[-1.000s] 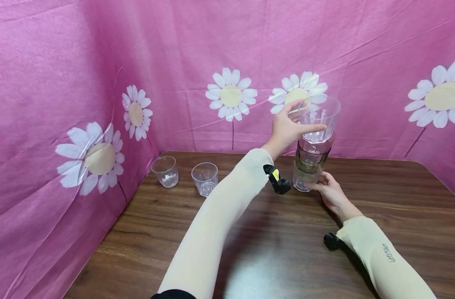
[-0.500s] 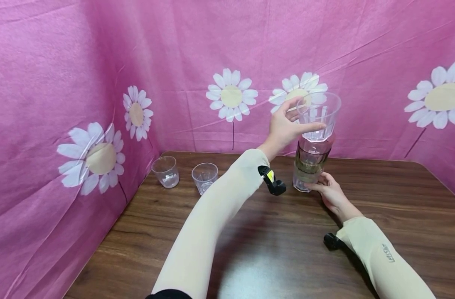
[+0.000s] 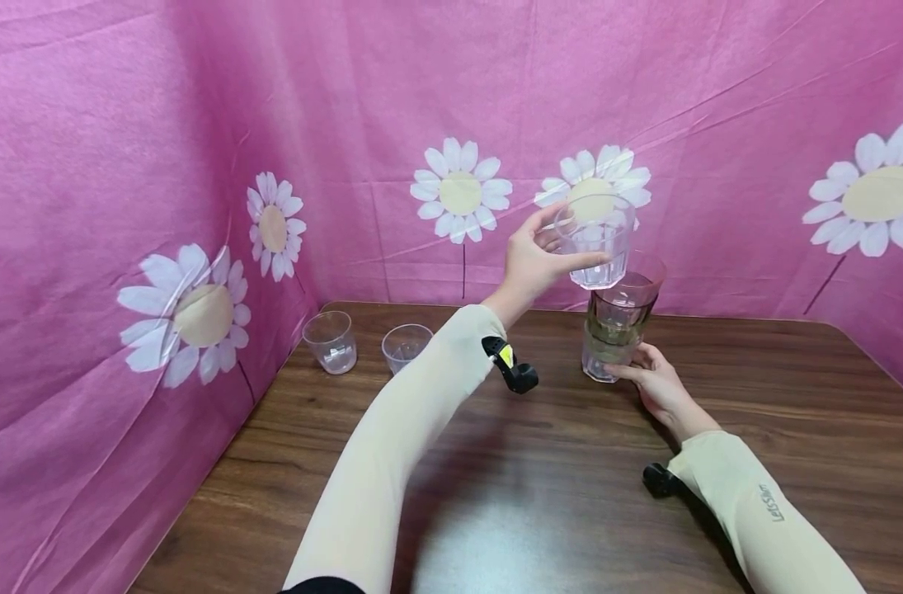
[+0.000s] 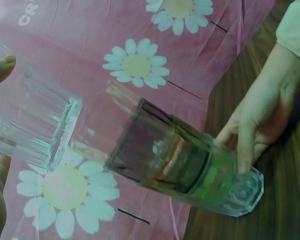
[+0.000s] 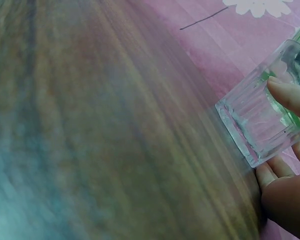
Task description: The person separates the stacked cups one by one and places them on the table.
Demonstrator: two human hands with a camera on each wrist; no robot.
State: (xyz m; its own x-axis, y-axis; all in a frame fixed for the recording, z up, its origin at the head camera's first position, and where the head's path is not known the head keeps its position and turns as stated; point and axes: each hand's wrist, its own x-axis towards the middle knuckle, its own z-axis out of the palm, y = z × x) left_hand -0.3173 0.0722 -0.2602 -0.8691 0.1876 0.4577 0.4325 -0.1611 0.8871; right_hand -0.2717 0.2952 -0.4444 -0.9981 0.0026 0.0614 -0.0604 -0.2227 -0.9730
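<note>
My left hand [image 3: 534, 262] holds a clear faceted cup [image 3: 594, 244] between thumb and fingers, up off the table. In the left wrist view this clear cup [image 4: 35, 115] is apart from the stack. The stack of nested cups [image 3: 620, 318] stands upright on the table: clear at the bottom, then greenish and dark tinted, with a pinkish one on top. Low on the stack, my right hand [image 3: 657, 386] grips the bottom clear cup [image 5: 260, 117], thumb on the near side and fingers behind.
Two more clear cups stand at the table's back left, one [image 3: 331, 342] near the corner and one [image 3: 406, 345] partly behind my left sleeve. A pink daisy-print cloth [image 3: 362, 107] hangs behind the brown wooden table [image 3: 555, 478].
My left hand has lifted the clear cup out of the top of the stack and carried it to the left. My right hand has stayed at the stack's base.
</note>
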